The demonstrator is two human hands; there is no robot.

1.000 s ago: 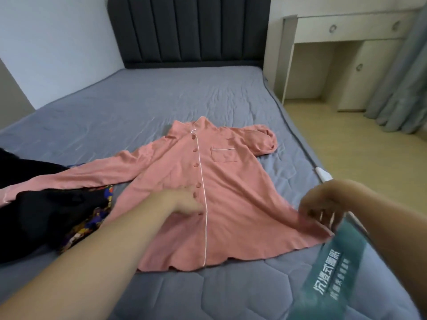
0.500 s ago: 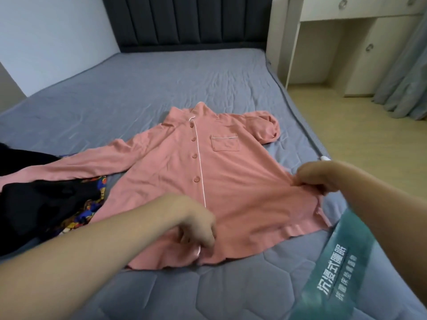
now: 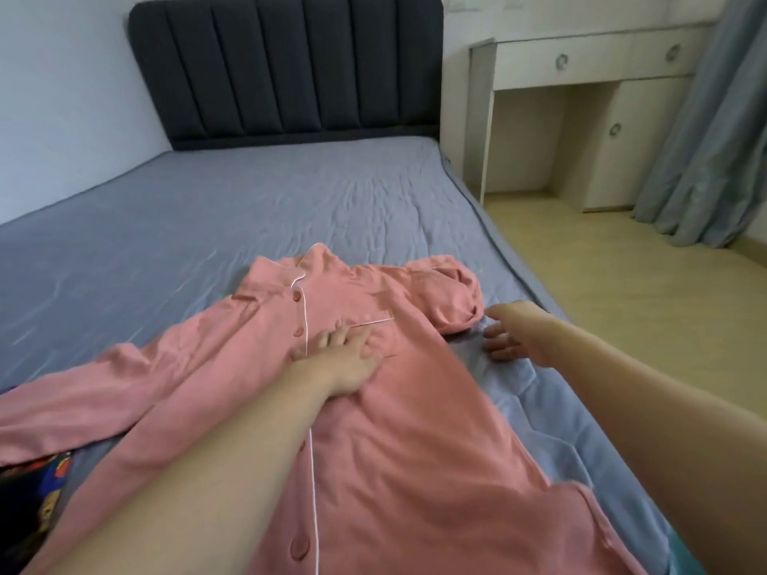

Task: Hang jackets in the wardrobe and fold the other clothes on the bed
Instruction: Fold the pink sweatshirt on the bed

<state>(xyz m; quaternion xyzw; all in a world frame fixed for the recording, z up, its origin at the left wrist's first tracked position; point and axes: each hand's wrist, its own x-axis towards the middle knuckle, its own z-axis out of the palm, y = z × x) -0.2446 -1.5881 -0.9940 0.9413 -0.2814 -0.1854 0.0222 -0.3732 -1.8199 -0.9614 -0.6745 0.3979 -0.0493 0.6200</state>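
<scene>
The left hand [image 3: 346, 361] presses flat, fingers spread, on the pink pajama shirt [image 3: 415, 450]; the right hand [image 3: 514, 336] reaches open-fingered toward its bunched sleeve [image 3: 452, 296] at 1 o'clock, holding nothing. The shirt lies buttoned and spread on the bed [image 3: 249, 209], unfolded, so folding looks barely begun. Bare mattress stretches toward 12; the bed edge runs close at 3.

Soft, even daylight, seemingly entering from the right side, near the curtain [image 3: 705, 130]. Moderately bright, no glare anywhere. Only faint shadows, under the left hand [image 3: 344, 363] and along the folds of the pink shirt [image 3: 415, 450]. Strong wide-angle bending near the frame edges: headboard [image 3: 286, 68] and bed [image 3: 207, 217] edges curved. Slight motion blur on the right hand [image 3: 514, 338] and near forearms. Mild softness overall, colours somewhat washed.
</scene>
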